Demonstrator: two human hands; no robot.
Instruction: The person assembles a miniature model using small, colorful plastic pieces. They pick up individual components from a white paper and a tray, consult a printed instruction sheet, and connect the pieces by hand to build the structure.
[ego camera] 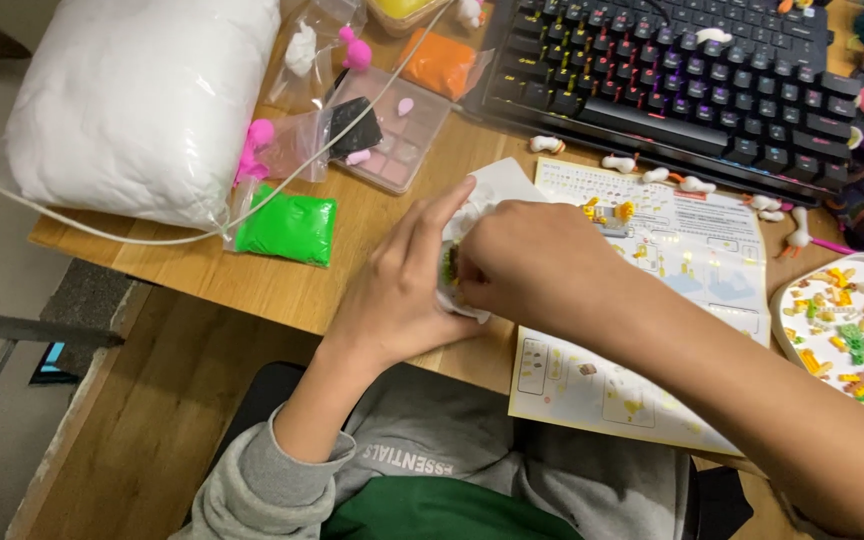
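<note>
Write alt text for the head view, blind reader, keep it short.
Seen from above, a person's left hand and right hand meet over a wooden desk, working together on a small green and white piece mostly hidden between them. An instruction sheet lies under the right arm, with a green packet, a backlit keyboard and a tray of tiny bricks around.

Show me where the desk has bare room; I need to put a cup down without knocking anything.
Bare wood lies along the near edge of the desk, between the green bag and the left hand. A narrow strip runs between the keyboard and the instruction sheet, dotted with small white pieces. The back-left corner and the right side by the tray are crowded.
</note>
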